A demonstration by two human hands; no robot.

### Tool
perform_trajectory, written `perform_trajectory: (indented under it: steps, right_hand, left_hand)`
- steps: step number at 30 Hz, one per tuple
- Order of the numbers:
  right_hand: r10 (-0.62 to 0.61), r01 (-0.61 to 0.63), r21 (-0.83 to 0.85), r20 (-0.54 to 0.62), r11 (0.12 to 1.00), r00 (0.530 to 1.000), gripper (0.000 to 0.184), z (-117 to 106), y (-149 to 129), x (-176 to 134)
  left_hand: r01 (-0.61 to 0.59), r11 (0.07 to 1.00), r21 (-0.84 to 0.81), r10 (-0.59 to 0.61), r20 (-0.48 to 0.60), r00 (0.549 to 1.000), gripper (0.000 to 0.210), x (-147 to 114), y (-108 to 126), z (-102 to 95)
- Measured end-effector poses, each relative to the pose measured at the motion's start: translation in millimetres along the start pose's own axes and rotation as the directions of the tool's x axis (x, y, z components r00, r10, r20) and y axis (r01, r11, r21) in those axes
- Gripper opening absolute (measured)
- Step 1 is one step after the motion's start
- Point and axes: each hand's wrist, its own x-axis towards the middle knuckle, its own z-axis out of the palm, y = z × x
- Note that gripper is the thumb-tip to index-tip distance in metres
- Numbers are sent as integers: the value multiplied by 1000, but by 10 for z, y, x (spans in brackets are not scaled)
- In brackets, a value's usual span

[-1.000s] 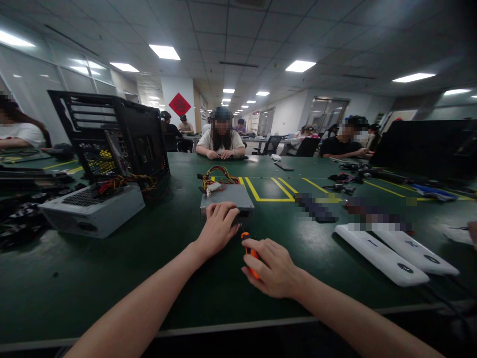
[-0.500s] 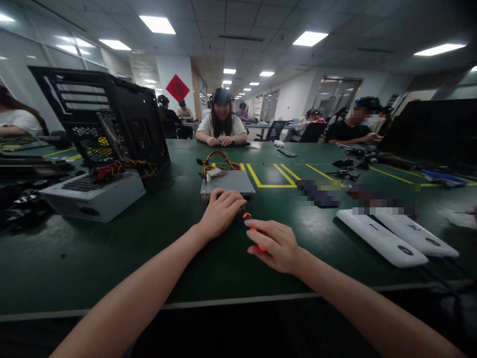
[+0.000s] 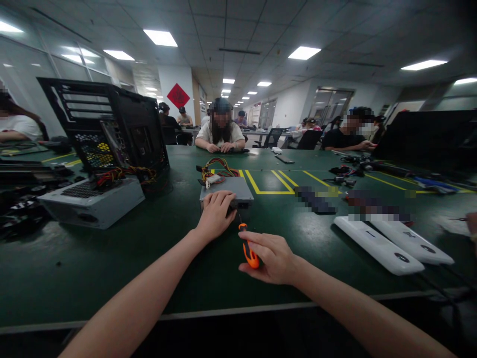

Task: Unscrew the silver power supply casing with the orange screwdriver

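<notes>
A grey computer power supply sits on the green table in front of me, a bundle of coloured wires with a white connector on its far top edge. My left hand grips its near left side, fingers over the top edge. In my right hand is an orange and black screwdriver, held between fingers and thumb. Its thin shaft points up toward the near face of the power supply, with the tip a little short of it.
A second power supply and a black computer case stand on the left. To the right lie two white power banks, a dark pixelated item and cables. A person sits across the table.
My right hand has drawn the screwdriver back toward me, away from the power supply. My left hand stays on the power supply, its fingers shifted slightly left.
</notes>
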Motion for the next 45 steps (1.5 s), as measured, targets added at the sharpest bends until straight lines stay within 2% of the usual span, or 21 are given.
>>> perform_trajectory:
  steps: [3, 7, 11, 14, 17, 19, 21, 24, 27, 29, 33, 35, 41, 45]
  right_hand:
    - [36, -37, 27, 29, 999, 999, 34, -3, -16, -7]
    - [-34, 43, -56, 151, 997, 988, 30, -54, -37, 26]
    - [4, -3, -20, 34, 1000, 999, 26, -55, 0, 3]
    - [71, -70, 67, -12, 995, 997, 35, -29, 29, -31]
    - [63, -68, 87, 65, 994, 996, 37, -37, 20, -16]
    - [14, -17, 28, 131, 999, 991, 35, -59, 2, 15]
    - [-41, 46, -30, 147, 998, 988, 32, -74, -10, 39]
    - [-61, 65, -48, 84, 997, 995, 30, -59, -6, 37]
    - [14, -14, -16, -23, 1000, 1000, 34, -28, 1, 15]
    - [45, -45, -1, -28, 999, 999, 34, -28, -11, 19]
    - [-68, 77, -95, 95, 992, 993, 25, -68, -59, 69]
    - [-94, 108, -152, 100, 982, 991, 22, -81, -66, 80]
    - [-19, 18, -350, 0, 937, 1000, 19, -76, 8, 17]
    - [33, -26, -341, 12, 940, 999, 15, -75, 4, 9]
  left_hand:
    - [0, 1000, 2, 0, -1, 1000, 35, 1, -3, -2]
    - [-7, 1000, 13, 7, -1, 1000, 34, 4, -3, -7]
    - [-13, 1000, 5, 13, 3, 1000, 34, 7, 0, -13]
    - [-8, 1000, 1, 8, 9, 1000, 34, 9, 3, -17]
    - [-2, 1000, -1, 2, 4, 1000, 34, 9, 5, -20]
    - [2, 1000, -4, -2, -3, 1000, 34, 8, 7, -19]
    - [2, 1000, -7, -2, -9, 1000, 33, 6, 9, -19]
    - [-3, 1000, -10, 3, -12, 1000, 33, 2, 11, -22]
    - [-9, 1000, -11, 9, -10, 1000, 33, 0, 11, -29]
    - [-8, 1000, -10, 8, -11, 1000, 34, 0, 10, -33]
    - [-7, 1000, -8, 6, -17, 1000, 34, -2, 7, -35]
    - [-9, 1000, -8, 9, -15, 1000, 34, -4, 6, -34]
    - [-9, 1000, -6, 9, -2, 1000, 34, -14, -3, -39]
    - [-14, 1000, -5, 14, -8, 1000, 34, -18, -15, -34]
